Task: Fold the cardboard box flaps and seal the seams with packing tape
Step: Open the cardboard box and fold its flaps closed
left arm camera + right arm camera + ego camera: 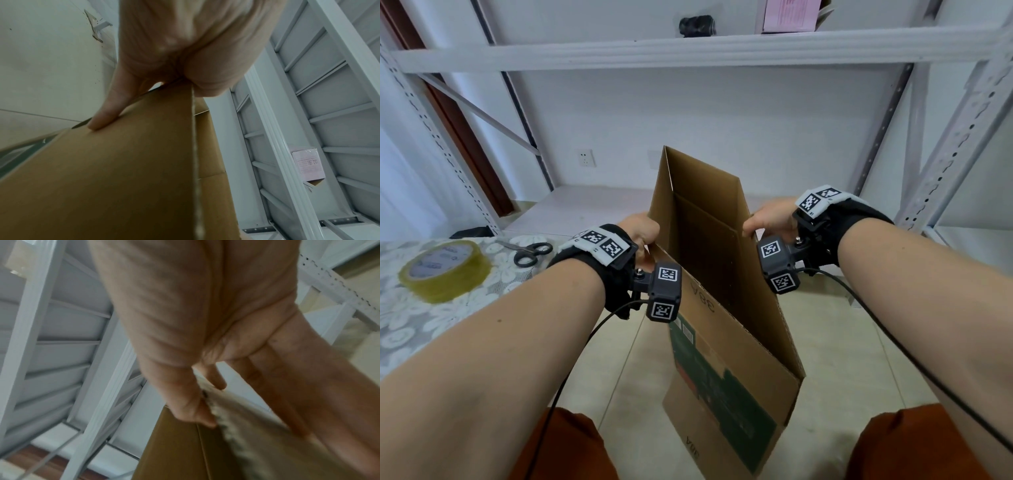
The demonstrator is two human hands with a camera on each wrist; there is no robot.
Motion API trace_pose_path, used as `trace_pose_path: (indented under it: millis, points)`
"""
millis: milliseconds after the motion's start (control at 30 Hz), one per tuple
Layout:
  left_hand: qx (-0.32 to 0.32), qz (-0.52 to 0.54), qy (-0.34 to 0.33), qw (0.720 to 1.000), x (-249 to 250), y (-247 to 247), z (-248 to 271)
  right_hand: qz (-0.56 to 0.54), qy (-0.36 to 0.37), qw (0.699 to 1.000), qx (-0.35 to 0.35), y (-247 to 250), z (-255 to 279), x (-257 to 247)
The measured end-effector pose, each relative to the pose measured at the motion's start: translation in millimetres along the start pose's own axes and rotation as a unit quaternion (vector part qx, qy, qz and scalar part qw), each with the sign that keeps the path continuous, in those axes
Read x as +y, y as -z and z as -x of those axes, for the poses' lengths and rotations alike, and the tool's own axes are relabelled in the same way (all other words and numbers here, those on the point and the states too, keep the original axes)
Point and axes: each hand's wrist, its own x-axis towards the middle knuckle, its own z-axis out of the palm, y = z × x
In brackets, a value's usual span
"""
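While the left hand (641, 230) pinches one wall of the cardboard box (726, 308), the right hand (770, 221) pinches the opposite wall.

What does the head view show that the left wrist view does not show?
Only the head view shows the tape roll and the scissors on the patterned table, and the right hand holding the box.

Only the left wrist view shows a finger lying along the outside of the box and the thumb on its inner face.

Both show the left hand gripping the open cardboard box and the grey shelving.
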Motion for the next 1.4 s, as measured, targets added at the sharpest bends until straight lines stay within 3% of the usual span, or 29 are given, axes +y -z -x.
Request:
trace_pose_path:
  millis: [167, 333, 533, 867, 933, 1067, 1133, 1200, 1400]
  points:
    - [-0.015, -0.023, 0.012, 1.0, -2, 8, -7, 0.114, -0.055, 0.987, -0.095, -4, 18, 1]
    - [0.006, -0.052, -0.024, 0.998, -8, 9, -11, 0.179, -0.016, 0.984, -0.013, -8, 16, 5]
    - [-0.022, -0.022, 0.019, 0.999, -11, 19, -28, 0.203, -0.002, 0.979, 0.003, -4, 11, 8]
    - [-0.035, -0.058, 0.002, 0.998, -20, 39, -38, 0.174, -0.023, 0.984, 0.035, 3, 10, 11]
    - [-0.013, -0.046, -0.001, 0.999, -21, 41, -42, 0.153, -0.03, 0.987, 0.037, 2, 9, 12]
    - [0.02, -0.028, 0.027, 0.999, -22, 41, -43, 0.035, -0.042, 0.997, -0.062, 1, 9, 18]
    - [0.025, -0.03, 0.03, 0.999, -24, 39, -45, 0.051, -0.054, 0.988, -0.137, 0, 16, 22]
    - [0.035, -0.032, 0.026, 0.999, -27, 37, -48, 0.092, -0.057, 0.98, -0.168, -4, 22, 23]
    - [0.014, -0.007, 0.022, 1.0, -32, 37, -54, 0.135, -0.034, 0.987, -0.081, -7, 26, 25]
